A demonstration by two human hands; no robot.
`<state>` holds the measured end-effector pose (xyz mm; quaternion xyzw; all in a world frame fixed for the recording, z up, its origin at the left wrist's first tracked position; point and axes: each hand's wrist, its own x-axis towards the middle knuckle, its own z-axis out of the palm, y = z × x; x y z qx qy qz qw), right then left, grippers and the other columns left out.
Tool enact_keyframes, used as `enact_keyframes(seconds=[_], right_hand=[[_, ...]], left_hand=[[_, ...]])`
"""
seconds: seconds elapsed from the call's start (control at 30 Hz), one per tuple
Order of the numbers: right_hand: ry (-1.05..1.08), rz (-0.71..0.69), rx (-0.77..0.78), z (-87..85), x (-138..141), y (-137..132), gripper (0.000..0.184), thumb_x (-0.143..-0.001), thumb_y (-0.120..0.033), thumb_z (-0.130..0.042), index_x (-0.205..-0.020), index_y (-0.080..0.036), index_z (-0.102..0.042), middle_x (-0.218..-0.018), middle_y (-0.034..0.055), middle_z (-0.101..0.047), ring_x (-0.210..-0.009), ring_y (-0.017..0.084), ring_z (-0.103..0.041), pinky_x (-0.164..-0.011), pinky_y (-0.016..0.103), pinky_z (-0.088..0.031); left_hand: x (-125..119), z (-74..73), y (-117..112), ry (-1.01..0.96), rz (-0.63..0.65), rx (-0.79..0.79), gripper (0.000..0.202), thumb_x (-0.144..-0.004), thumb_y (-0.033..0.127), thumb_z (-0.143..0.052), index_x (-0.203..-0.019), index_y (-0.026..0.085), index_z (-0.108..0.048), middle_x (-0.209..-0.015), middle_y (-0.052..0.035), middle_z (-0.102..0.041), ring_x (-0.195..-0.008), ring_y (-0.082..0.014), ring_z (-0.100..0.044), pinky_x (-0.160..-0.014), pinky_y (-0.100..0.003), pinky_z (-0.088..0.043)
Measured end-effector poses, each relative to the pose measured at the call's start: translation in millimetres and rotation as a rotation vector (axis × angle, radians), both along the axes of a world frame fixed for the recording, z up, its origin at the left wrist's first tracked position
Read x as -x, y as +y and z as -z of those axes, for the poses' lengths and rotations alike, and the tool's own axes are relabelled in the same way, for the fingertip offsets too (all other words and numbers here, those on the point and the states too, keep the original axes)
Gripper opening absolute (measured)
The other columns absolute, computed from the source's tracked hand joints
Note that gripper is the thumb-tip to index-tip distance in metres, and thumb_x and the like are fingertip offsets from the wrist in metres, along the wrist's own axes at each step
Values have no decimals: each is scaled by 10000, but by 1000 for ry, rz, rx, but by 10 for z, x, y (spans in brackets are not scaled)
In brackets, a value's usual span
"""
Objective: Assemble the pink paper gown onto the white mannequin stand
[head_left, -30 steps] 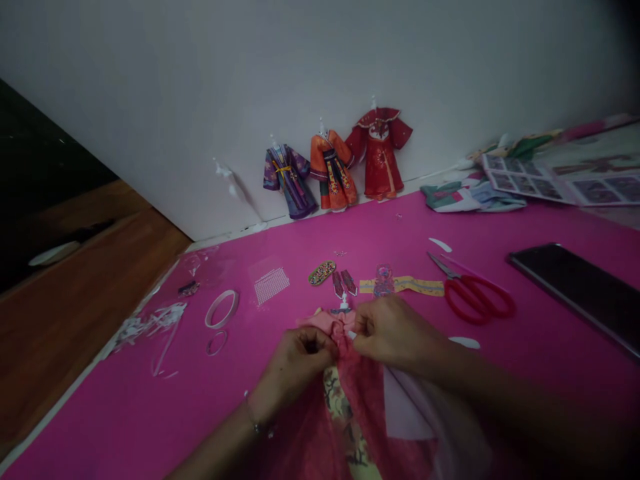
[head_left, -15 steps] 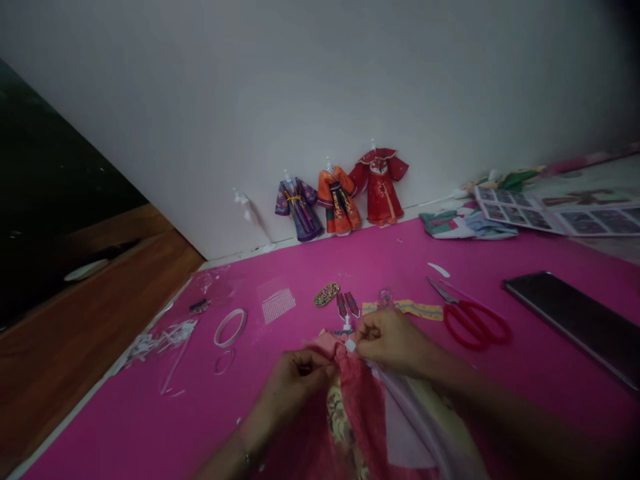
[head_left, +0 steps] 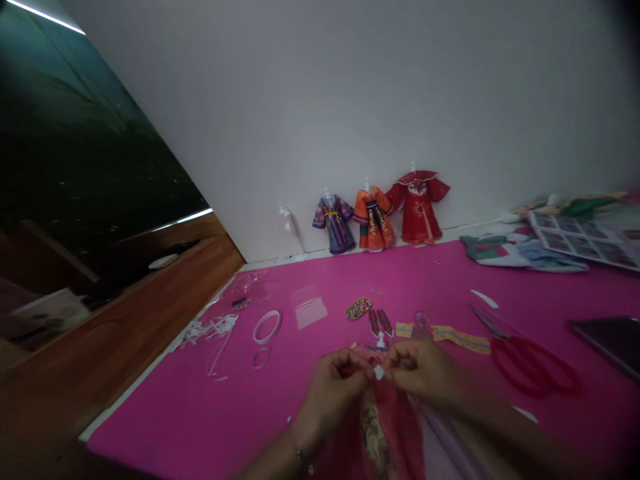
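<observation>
My left hand [head_left: 334, 387] and my right hand [head_left: 425, 370] meet low in the middle of the view, both pinched on the top edge of a small red paper garment [head_left: 395, 427] that lies on the pink mat [head_left: 200, 407]. A small white tab [head_left: 379, 372] shows between the fingertips. The garment has a flowered yellow strip down its front and pale sheets under its right side. Just beyond the hands lie a tiny white stand [head_left: 380, 343], two dark red tabs [head_left: 380, 322], an oval patterned piece [head_left: 359, 309] and a yellow patterned strip [head_left: 445, 333].
Red scissors [head_left: 530, 363] lie right of my hands, a dark phone [head_left: 610, 340] further right. Three small paper robes, purple [head_left: 334, 223], orange [head_left: 373, 219] and red [head_left: 417, 207], stand against the white wall. Tape rings [head_left: 267, 327], plastic scraps [head_left: 205, 330], instruction sheets [head_left: 580, 243] and wooden floor [head_left: 115, 333] surround the mat.
The camera has tilted up and turned left, so everything sits lower and further right. My two hands have drawn closer together on the garment's top edge.
</observation>
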<state>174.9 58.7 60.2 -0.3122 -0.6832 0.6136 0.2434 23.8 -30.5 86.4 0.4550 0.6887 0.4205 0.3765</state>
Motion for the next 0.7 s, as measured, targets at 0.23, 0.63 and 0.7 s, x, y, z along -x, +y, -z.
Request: enact_keyframes(seconds=[0.23, 0.63, 0.7], right_hand=[[35, -80, -38, 105, 13, 11, 159, -767, -289, -587, -693, -205, -700, -472, -11, -539, -415, 139, -477, -409, 249, -307], [16, 40, -142, 166, -5, 46, 268, -819, -403, -544, -766, -265, -768, -565, 55, -629, -618, 234, -661, -460, 274, -449], [14, 82, -183, 178, 3, 46, 293, -831, -389, -513, -749, -271, -769, -583, 71, -646, -667, 250, -678, -501, 296, -478]], left_hand=[[116, 45, -54, 70, -73, -35, 120, -708, 244, -621, -609, 176, -623, -602, 5, -624, -549, -102, -530, -544, -221, -416], [2641, -487, -216, 802, -616, 220, 239, -922, 337, -603, -1049, 137, -638, -1059, -54, -663, -927, -208, -651, -801, -395, -552], [2967, -551, -301, 889, -646, 307, 267, -920, 347, -606, -1091, 145, -630, -1102, -62, -654, -966, -222, -647, -823, -411, -549]])
